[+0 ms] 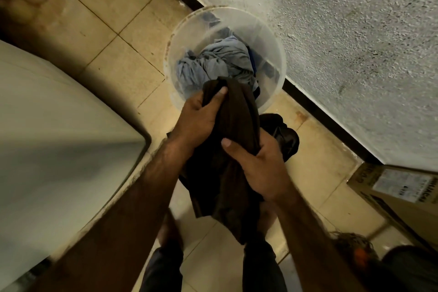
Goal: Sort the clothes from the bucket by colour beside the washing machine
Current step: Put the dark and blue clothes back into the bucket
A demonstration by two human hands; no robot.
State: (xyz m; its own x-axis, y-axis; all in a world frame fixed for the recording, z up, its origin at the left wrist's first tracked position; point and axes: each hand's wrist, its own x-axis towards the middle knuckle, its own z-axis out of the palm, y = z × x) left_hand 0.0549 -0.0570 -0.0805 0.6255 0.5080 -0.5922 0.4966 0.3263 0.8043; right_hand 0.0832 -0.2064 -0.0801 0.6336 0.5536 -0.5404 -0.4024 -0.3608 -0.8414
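Dark brown crumpled garment point(234, 149) is gripped by both the left hand point(199, 121) and right hand point(258, 168), lifted above a clear round plastic bucket point(272, 38) of pale blue clothes point(213, 61), likely bound for the dark pile point(282, 135) on the tiled floor point(113, 38).

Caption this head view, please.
Left hand and right hand grip a dark garment by the clear bucket of grey clothes.
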